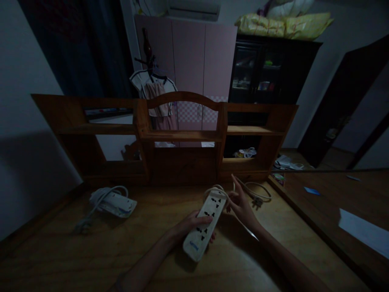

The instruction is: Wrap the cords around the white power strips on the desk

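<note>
A white power strip (209, 219) with several sockets is held tilted over the desk, its far end pointing away from me. My left hand (194, 225) wraps round its middle, thumb on the top face. At the strip's far end, loops of its pale cord (217, 188) lie around the body. My right hand (240, 205) is beside that end, fingers closed on the cord, with the index finger raised. The rest of the cord runs right to a plug (257, 202) lying on the wood.
A second power strip (114, 202), with its cord wound over it, lies on the desk (146, 259) at the left. Along the back stands a wooden shelf unit (182, 136). To the right, a darker surface (322, 202) carries a white paper (363, 231).
</note>
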Tool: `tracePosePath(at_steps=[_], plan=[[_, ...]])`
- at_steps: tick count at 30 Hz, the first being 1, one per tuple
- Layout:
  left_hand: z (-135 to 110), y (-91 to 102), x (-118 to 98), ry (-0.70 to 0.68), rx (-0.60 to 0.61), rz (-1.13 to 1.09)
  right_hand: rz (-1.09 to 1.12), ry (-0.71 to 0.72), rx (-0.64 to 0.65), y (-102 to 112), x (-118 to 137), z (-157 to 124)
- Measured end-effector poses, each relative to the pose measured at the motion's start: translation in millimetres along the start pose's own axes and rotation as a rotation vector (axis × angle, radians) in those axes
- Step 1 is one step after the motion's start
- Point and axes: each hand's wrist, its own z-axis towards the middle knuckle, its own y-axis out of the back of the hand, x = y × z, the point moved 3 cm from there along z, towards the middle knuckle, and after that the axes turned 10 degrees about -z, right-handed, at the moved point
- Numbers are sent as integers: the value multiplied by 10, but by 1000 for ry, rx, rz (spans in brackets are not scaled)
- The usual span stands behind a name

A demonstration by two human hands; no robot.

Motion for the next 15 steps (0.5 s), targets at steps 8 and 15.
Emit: tracePosePath(at_steps=[8, 15], plan=[[3, 6, 2, 0, 5, 25, -85, 1, 17, 73, -43, 48], [-10, -26, 0, 9, 34, -11, -211, 19, -123, 184, -75, 84]])
